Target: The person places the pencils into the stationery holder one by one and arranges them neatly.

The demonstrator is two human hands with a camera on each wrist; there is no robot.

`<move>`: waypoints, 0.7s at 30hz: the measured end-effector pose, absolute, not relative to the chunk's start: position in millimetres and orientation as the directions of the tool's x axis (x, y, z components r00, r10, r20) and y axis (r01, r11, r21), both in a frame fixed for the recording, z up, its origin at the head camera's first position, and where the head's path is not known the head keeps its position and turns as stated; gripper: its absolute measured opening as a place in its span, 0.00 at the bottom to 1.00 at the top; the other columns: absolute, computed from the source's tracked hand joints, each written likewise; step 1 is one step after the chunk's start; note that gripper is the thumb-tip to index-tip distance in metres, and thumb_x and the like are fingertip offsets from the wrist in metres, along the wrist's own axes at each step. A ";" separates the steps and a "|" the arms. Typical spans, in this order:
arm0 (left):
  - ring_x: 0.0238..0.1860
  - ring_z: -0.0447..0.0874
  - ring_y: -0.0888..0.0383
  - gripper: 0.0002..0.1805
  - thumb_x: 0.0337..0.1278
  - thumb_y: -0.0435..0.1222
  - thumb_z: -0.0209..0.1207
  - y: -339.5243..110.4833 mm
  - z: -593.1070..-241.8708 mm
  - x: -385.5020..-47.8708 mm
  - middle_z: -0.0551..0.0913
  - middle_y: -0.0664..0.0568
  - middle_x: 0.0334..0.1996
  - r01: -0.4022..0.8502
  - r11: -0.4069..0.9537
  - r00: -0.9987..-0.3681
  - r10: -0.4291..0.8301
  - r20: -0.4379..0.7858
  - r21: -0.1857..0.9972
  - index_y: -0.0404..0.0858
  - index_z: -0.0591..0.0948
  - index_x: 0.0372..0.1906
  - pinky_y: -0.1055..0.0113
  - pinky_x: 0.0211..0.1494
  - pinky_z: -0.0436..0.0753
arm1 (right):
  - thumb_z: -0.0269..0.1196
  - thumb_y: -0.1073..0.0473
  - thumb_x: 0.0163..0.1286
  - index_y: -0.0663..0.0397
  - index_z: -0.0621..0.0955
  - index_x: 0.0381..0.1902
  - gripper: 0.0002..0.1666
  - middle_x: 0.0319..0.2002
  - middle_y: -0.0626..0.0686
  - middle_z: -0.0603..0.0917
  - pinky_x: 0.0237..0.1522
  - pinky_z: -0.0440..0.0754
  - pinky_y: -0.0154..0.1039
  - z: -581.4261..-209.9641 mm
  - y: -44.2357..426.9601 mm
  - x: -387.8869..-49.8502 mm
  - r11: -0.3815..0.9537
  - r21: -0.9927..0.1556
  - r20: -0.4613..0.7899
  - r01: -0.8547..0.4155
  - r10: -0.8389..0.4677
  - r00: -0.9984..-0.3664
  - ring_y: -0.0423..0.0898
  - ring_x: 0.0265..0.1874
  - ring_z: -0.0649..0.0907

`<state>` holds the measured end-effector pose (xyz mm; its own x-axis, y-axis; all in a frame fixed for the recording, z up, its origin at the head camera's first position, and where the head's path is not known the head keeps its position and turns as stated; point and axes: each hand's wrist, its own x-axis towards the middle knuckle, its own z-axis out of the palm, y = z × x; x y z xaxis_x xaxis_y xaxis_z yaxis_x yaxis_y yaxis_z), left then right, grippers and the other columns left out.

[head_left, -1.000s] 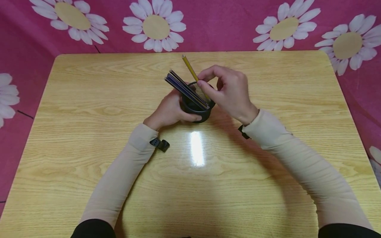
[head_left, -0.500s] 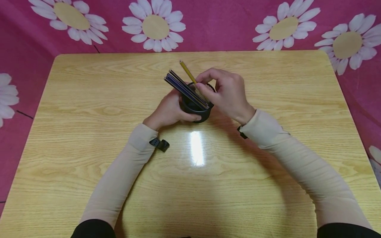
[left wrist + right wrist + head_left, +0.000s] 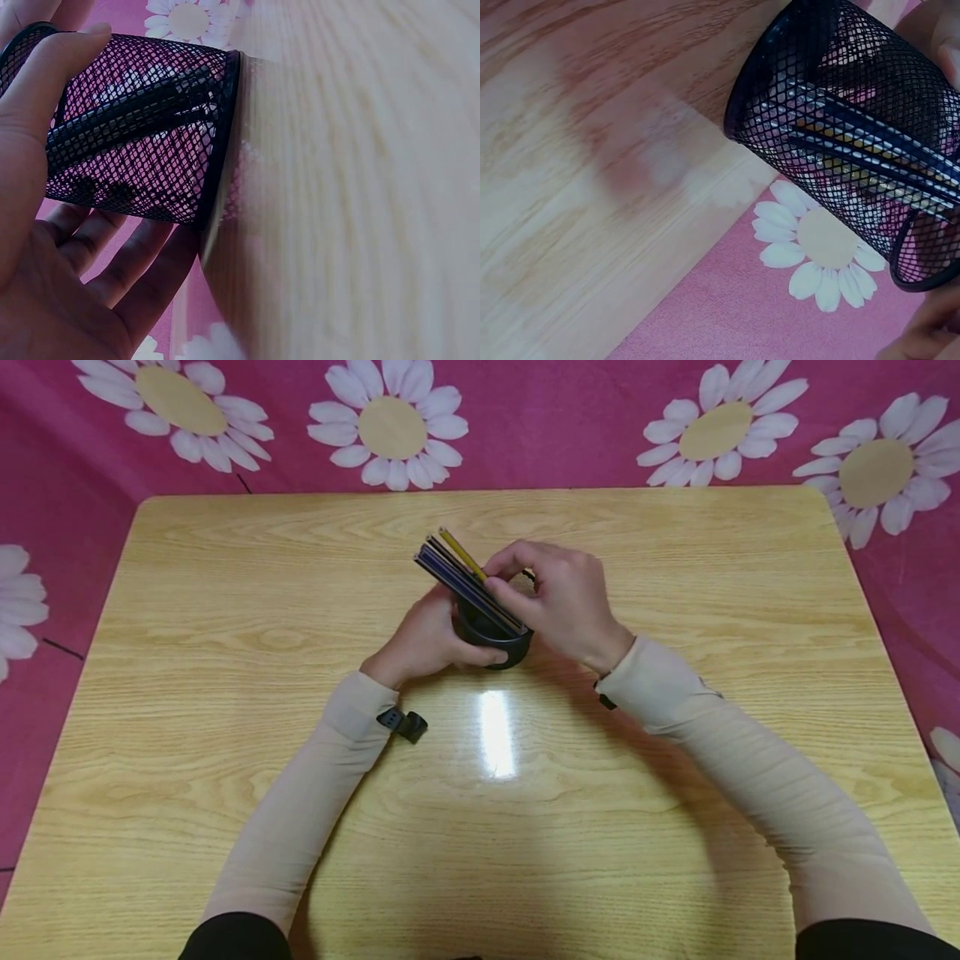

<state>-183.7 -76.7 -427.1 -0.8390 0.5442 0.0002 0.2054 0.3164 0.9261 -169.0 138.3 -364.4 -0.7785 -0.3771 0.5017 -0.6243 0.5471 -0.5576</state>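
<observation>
A black mesh pencil cup [image 3: 495,652] stands on the table, with my left hand [image 3: 431,639] gripping it round its left side. In the left wrist view the thumb and fingers lie on opposite sides of the mesh cup [image 3: 142,120]. Several dark pencils [image 3: 450,568] lean to the left out of the cup. My right hand [image 3: 570,597] pinches a yellow pencil [image 3: 461,553] between thumb and index finger, and its lower part is hidden by the hand. Through the mesh in the right wrist view, dark pencils [image 3: 870,127] and a yellowish one show inside.
The wood-grain table [image 3: 300,827] spreads all round the cup and reflects a bright light in front of it. A pink cloth [image 3: 540,427] with white daisies hangs behind the far edge. Black straps [image 3: 405,724] sit on both wrists.
My right hand has moved a little left and down, lowering the yellow pencil into the cup beside the dark pencils. The left hand and the cup have stayed in place.
</observation>
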 end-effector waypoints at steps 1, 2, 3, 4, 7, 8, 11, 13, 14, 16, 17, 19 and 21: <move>0.68 0.77 0.55 0.51 0.48 0.41 0.86 -76.7 -427.0 -183.2 0.82 0.49 0.66 0.204 0.314 -0.839 0.544 0.000 0.927 0.39 0.72 0.77 0.60 0.79 0.63 | 0.74 0.60 0.74 0.57 0.91 0.44 0.06 0.38 0.51 0.93 0.29 0.68 0.40 -364.7 138.0 -169.0 0.549 -0.556 0.499 -0.624 -0.380 -0.779 0.48 0.29 0.84; 0.67 0.77 0.54 0.51 0.49 0.41 0.86 -76.5 -424.7 -181.9 0.82 0.49 0.66 0.199 0.312 -0.840 0.542 -0.002 0.929 0.38 0.72 0.77 0.60 0.78 0.64 | 0.74 0.60 0.74 0.57 0.91 0.44 0.06 0.38 0.51 0.93 0.29 0.68 0.41 -365.3 137.6 -169.1 0.551 -0.555 0.496 -0.623 -0.382 -0.780 0.48 0.30 0.85; 0.67 0.77 0.54 0.51 0.48 0.41 0.86 -76.3 -425.7 -182.4 0.82 0.49 0.65 0.196 0.316 -0.841 0.540 -0.006 0.928 0.38 0.72 0.77 0.60 0.78 0.64 | 0.74 0.60 0.74 0.57 0.91 0.44 0.06 0.38 0.51 0.93 0.29 0.69 0.41 -365.5 137.1 -169.1 0.552 -0.555 0.494 -0.623 -0.384 -0.780 0.49 0.30 0.85; 0.66 0.78 0.54 0.51 0.48 0.42 0.86 -76.4 -426.4 -182.9 0.83 0.49 0.64 0.193 0.315 -0.842 0.539 -0.008 0.929 0.38 0.73 0.76 0.60 0.78 0.65 | 0.73 0.60 0.75 0.57 0.91 0.45 0.06 0.39 0.51 0.93 0.29 0.69 0.41 -365.6 136.6 -169.1 0.553 -0.555 0.491 -0.622 -0.386 -0.781 0.49 0.30 0.86; 0.64 0.79 0.55 0.50 0.46 0.45 0.87 -77.3 -433.1 -186.5 0.84 0.51 0.62 0.186 0.308 -0.843 0.538 -0.009 0.933 0.41 0.75 0.74 0.60 0.76 0.66 | 0.73 0.59 0.75 0.57 0.91 0.45 0.07 0.39 0.51 0.93 0.29 0.69 0.42 -365.4 135.3 -169.2 0.556 -0.557 0.482 -0.616 -0.388 -0.786 0.49 0.32 0.87; 0.63 0.79 0.56 0.50 0.45 0.45 0.88 -77.5 -436.2 -188.3 0.85 0.53 0.61 0.187 0.303 -0.844 0.537 -0.005 0.934 0.41 0.75 0.74 0.61 0.76 0.66 | 0.73 0.59 0.75 0.57 0.91 0.45 0.07 0.39 0.51 0.93 0.29 0.70 0.42 -365.3 134.8 -169.4 0.559 -0.557 0.480 -0.615 -0.388 -0.787 0.49 0.33 0.88; 0.63 0.80 0.58 0.50 0.44 0.45 0.88 -77.7 -439.3 -190.1 0.85 0.54 0.60 0.192 0.284 -0.841 0.541 0.009 0.939 0.42 0.76 0.74 0.62 0.75 0.67 | 0.73 0.59 0.75 0.57 0.91 0.45 0.07 0.40 0.51 0.93 0.29 0.70 0.43 -364.9 133.5 -170.1 0.569 -0.553 0.470 -0.609 -0.390 -0.792 0.49 0.35 0.89; 0.63 0.80 0.58 0.51 0.43 0.44 0.88 -77.4 -440.5 -191.0 0.85 0.54 0.61 0.191 0.272 -0.840 0.543 0.013 0.943 0.42 0.76 0.75 0.63 0.76 0.66 | 0.72 0.58 0.76 0.56 0.92 0.46 0.08 0.40 0.51 0.93 0.30 0.71 0.43 -365.4 132.3 -170.8 0.579 -0.551 0.460 -0.601 -0.391 -0.797 0.49 0.37 0.90; 0.64 0.80 0.58 0.52 0.43 0.44 0.88 -77.0 -439.3 -190.9 0.85 0.54 0.62 0.184 0.270 -0.839 0.544 0.007 0.945 0.42 0.75 0.76 0.63 0.77 0.65 | 0.72 0.58 0.76 0.56 0.92 0.46 0.08 0.40 0.51 0.93 0.30 0.71 0.44 -365.9 131.8 -171.2 0.582 -0.551 0.455 -0.598 -0.391 -0.800 0.49 0.37 0.90; 0.65 0.79 0.57 0.51 0.45 0.44 0.87 -77.1 -437.5 -190.5 0.84 0.53 0.64 0.175 0.273 -0.837 0.547 -0.003 0.946 0.42 0.74 0.76 0.62 0.78 0.64 | 0.72 0.58 0.77 0.56 0.92 0.46 0.08 0.40 0.51 0.93 0.30 0.71 0.44 -366.6 130.8 -171.8 0.587 -0.552 0.446 -0.592 -0.392 -0.805 0.49 0.37 0.90; 0.65 0.79 0.57 0.52 0.45 0.44 0.87 -77.1 -438.5 -191.0 0.84 0.53 0.65 0.173 0.271 -0.836 0.548 -0.004 0.947 0.42 0.74 0.77 0.62 0.78 0.64 | 0.72 0.58 0.77 0.56 0.92 0.46 0.08 0.40 0.51 0.93 0.30 0.71 0.44 -366.9 130.4 -172.1 0.588 -0.553 0.443 -0.591 -0.393 -0.806 0.49 0.37 0.90; 0.66 0.78 0.58 0.52 0.45 0.45 0.87 -77.3 -440.4 -191.7 0.83 0.54 0.66 0.173 0.270 -0.836 0.548 -0.003 0.947 0.43 0.74 0.77 0.62 0.78 0.64 | 0.72 0.58 0.77 0.56 0.92 0.46 0.08 0.40 0.51 0.93 0.30 0.71 0.44 -367.4 129.7 -172.4 0.590 -0.553 0.440 -0.589 -0.393 -0.807 0.49 0.37 0.90; 0.66 0.78 0.59 0.52 0.44 0.46 0.88 -78.1 -444.9 -193.3 0.83 0.56 0.66 0.180 0.269 -0.838 0.545 0.004 0.946 0.44 0.74 0.77 0.63 0.77 0.64 | 0.72 0.58 0.76 0.56 0.92 0.46 0.08 0.40 0.51 0.93 0.30 0.70 0.44 -368.1 129.3 -172.5 0.592 -0.555 0.435 -0.584 -0.392 -0.811 0.49 0.37 0.90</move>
<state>-193.3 -78.1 -444.9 -0.8384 0.5450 0.0038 0.1795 0.2695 0.9461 -172.5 129.3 -368.1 -0.8106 -0.3925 0.4347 -0.5843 0.5918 -0.5553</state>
